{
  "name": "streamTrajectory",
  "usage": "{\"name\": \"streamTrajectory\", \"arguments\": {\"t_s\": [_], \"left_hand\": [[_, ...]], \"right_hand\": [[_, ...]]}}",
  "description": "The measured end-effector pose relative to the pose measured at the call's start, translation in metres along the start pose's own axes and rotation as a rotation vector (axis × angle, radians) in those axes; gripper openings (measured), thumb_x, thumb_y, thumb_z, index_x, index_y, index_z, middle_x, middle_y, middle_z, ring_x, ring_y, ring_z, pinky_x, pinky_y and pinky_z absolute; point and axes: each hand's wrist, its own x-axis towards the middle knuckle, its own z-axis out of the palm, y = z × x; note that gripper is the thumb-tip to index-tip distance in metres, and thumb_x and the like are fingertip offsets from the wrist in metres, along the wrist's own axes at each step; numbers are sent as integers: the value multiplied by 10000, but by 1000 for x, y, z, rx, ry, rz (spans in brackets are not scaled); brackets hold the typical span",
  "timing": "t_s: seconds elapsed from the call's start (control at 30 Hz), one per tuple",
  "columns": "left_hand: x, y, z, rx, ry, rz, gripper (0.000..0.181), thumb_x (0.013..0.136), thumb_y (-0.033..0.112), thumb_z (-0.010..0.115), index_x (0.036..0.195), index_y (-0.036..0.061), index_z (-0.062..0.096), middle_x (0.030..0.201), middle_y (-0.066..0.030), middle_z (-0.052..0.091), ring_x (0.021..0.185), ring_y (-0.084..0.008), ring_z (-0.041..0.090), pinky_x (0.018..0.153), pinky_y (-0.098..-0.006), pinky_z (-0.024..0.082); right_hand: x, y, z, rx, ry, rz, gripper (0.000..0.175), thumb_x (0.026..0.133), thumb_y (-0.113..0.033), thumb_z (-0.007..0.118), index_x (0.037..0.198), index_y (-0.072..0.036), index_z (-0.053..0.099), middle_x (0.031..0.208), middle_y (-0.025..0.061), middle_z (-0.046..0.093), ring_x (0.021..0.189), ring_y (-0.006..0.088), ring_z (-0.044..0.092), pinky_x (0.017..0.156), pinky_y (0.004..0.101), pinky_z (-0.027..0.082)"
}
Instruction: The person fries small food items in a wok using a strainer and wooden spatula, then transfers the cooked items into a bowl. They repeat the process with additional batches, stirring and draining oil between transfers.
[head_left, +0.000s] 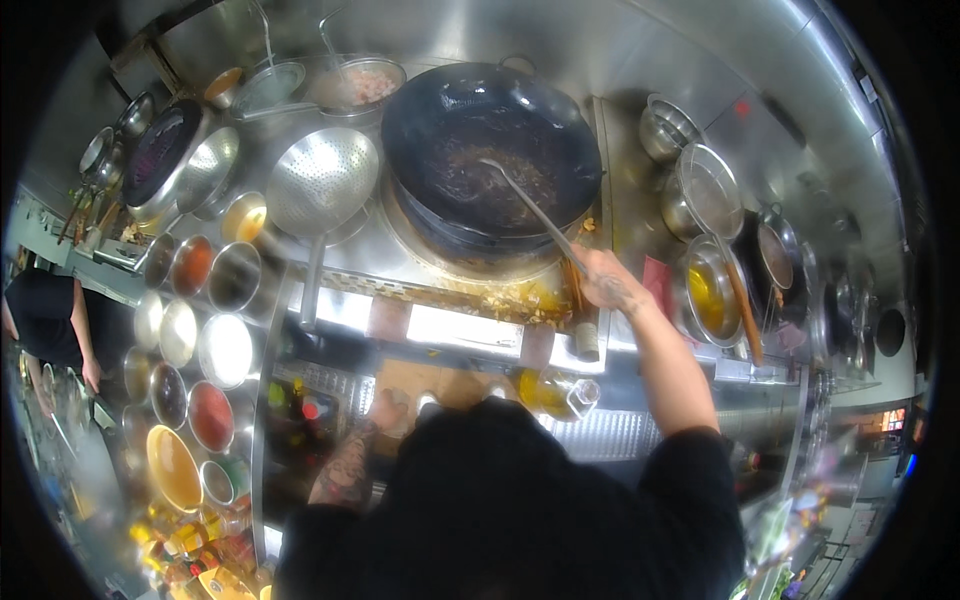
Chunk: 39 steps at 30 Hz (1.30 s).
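Note:
My right hand (606, 277) grips the long metal handle of a wok ladle (538, 208), whose head reaches down into a large black wok (420, 124). Dark brown liquid (480, 172) with foam or small bits on its surface lies in the wok, partly hiding the ladle's head. The wok sits tilted on a round burner ring (420, 244) of the steel range. My left hand (387, 410) hangs low near my body, below the range's front edge. It appears to hold nothing; its fingers are too blurred to make out.
A perforated strainer (322, 176) rests left of the wok. Seasoning pots, one with red sauce (211, 412), stand at the left. A bowl with yellow oil (705, 292) and a wooden-handled mesh skimmer (709, 191) are at the right. Another person (49, 319) works far left.

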Motion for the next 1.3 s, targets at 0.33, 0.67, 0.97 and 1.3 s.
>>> {"name": "streamTrajectory", "arguments": {"t_s": [0.33, 0.67, 0.97, 1.3], "left_hand": [[-41, 115, -26, -310, 187, 173, 473, 855, 236, 656, 1202, -73, 565, 1113, -242, 661, 1018, -345, 640, 915, -413, 489], [27, 261, -137, -1866, -429, 337, 509, 948, 439, 596, 1227, 15, 555, 1095, -195, 628, 869, -273, 651, 701, -381, 578], [91, 379, -168, -1251, -129, -222, 315, 979, 367, 531, 1101, 78, 567, 1063, -126, 633, 940, -305, 628, 790, -439, 559], [116, 383, -178, -1189, 11, -413, 326, 888, 272, 607, 1070, 3, 585, 1016, -194, 606, 948, -297, 616, 803, -408, 525]], "right_hand": [[44, 27, 12, 797, -3, 263, 669, 827, 62, 552, 1462, 71, 342, 678, 111, 600, 491, 138, 550, 425, 291, 444], [8, 81, 41, 1366, 35, 165, 579, 838, 107, 538, 1394, 111, 378, 656, 85, 567, 466, 138, 526, 403, 267, 426], [-56, 121, 98, 434, 369, -73, 656, 807, 34, 507, 1439, 88, 338, 911, 315, 629, 848, 437, 644, 787, 443, 536], [-94, 124, 169, 586, 508, -64, 668, 811, 39, 512, 1450, 70, 318, 960, 332, 600, 875, 484, 605, 820, 491, 498]]}}
